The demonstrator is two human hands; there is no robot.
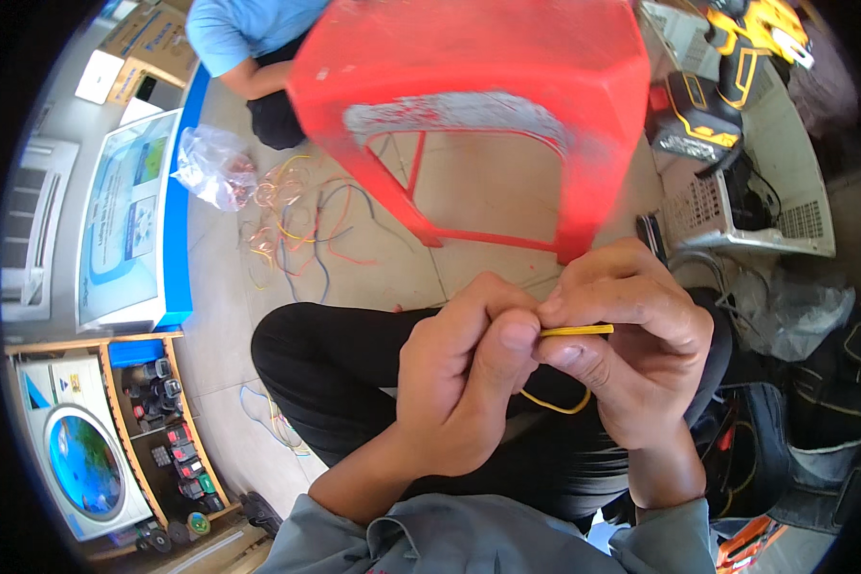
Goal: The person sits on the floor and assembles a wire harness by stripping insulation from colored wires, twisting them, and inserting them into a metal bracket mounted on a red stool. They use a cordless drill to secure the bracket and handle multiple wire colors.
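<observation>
A thin yellow wire (578, 331) is pinched between my two hands, above my lap. My left hand (464, 378) is closed, its thumb and bent forefinger pressed together at the wire's left part. On the other side my right hand (641, 335) grips it between thumb and fingertips, touching the left fingertips. A short straight stretch lies across the right thumb and looks doubled or split. Below the hands the wire hangs in a loop over my dark trousers. The fingers hide where the wire meets the grip.
A red plastic stool (478, 57) stands just ahead. Loose coloured wires (301, 225) and a clear plastic bag (215, 167) lie on the tiles, near another person's arm (258, 77). A yellow-black cordless power tool (737, 77) is at right, beside a pale vented casing (765, 196). Wooden shelves (115, 411) stand left.
</observation>
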